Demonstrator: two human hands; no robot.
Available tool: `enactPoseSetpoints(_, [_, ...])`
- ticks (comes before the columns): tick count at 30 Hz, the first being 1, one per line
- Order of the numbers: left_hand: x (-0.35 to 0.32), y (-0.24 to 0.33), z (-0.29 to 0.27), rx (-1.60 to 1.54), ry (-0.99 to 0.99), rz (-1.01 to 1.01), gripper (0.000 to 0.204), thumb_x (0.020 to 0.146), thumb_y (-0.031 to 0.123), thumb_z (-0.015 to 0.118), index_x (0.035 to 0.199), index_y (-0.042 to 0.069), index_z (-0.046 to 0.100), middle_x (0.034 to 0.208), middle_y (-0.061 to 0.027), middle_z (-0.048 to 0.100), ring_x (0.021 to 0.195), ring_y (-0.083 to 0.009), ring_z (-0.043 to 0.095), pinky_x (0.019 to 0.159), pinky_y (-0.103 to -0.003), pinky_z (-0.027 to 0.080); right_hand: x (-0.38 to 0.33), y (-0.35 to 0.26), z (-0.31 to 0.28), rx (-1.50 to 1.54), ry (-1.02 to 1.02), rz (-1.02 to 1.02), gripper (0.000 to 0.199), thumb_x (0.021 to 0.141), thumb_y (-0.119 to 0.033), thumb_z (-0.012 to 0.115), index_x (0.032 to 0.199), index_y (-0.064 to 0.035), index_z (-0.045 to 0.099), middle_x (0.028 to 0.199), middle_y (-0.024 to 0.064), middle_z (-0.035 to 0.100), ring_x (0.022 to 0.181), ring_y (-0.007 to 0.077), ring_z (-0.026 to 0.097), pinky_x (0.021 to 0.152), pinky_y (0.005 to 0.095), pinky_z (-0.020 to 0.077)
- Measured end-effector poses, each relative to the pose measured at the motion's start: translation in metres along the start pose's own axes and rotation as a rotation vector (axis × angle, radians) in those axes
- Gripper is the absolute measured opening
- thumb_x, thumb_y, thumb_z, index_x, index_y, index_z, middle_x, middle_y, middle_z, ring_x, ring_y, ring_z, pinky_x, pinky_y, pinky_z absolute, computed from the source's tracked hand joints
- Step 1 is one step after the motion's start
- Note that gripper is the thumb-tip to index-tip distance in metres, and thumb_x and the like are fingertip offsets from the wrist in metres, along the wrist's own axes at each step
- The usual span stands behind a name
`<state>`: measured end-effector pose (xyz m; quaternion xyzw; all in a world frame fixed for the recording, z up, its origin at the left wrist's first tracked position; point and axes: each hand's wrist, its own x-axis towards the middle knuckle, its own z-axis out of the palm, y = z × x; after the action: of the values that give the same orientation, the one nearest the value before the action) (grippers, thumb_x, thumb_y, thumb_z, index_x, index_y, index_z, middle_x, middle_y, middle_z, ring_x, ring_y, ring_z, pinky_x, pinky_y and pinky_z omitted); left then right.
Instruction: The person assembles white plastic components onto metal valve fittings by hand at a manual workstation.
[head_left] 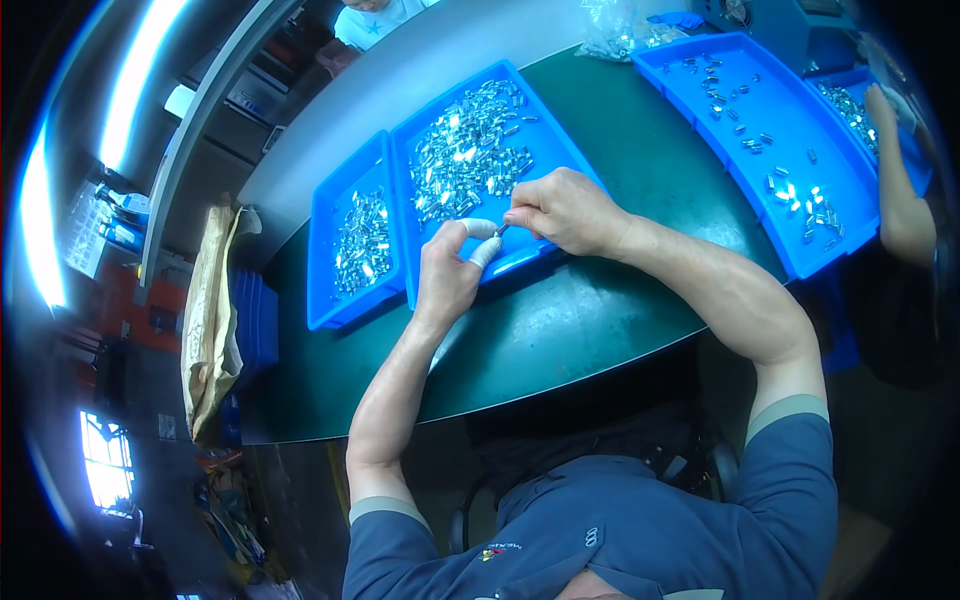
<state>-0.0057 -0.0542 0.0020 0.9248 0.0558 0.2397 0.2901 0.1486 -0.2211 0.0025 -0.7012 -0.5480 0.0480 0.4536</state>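
Note:
My left hand (449, 272), with white coverings on its thumb and forefinger, pinches a small metal part (501, 230). The fingers of my right hand (572, 212) are closed at the part's upper end, and its exact shape is hidden. Both hands are over the near edge of a large blue tray (559, 160), which holds a heap of shiny small metal cylinders (462, 150). Left of it, a narrower blue tray (318, 255) contains a smaller heap of similar metal pieces (363, 245).
A long blue tray (735, 185) with scattered metal pieces lies right on the green tabletop (600, 310). Beyond it are another person's arm (889, 165) and a further blue tray (915, 165). A clear plastic bag (615, 40) sits at the back; a brown paper sack (210, 320) stands left.

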Motion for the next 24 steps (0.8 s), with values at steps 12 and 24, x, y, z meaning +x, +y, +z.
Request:
enactPoseSetpoints(12, [-0.004, 0.002, -0.002, 0.135, 0.04, 0.163, 0.018, 0.081, 0.003, 0.081, 0.096, 0.003, 0.072, 0.094, -0.0122, 0.072, 0.092, -0.0301, 0.068, 0.081, -0.039, 0.054, -0.002, 0.005, 0.01, -0.065, 0.054, -0.076, 0.027, 0.097, -0.029, 0.067, 0.086, -0.0046, 0.071, 0.071, 0.0154, 0.068, 0.07, 0.035, 0.068, 0.065, 0.0461, 0.0514])
enactPoseSetpoints(24, [0.009, -0.032, -0.076, 0.557, 0.098, 0.143, 0.026, 0.082, 0.01, 0.081, 0.106, 0.006, 0.074, 0.105, -0.0145, 0.073, 0.103, -0.0341, 0.067, 0.093, -0.043, 0.052, 0.001, 0.001, 0.001, 0.141, 0.151, 0.009, 0.032, 0.101, -0.029, 0.064, 0.083, -0.0031, 0.07, 0.067, 0.009, 0.068, 0.062, 0.0206, 0.065, 0.06, 0.0372, 0.0493])
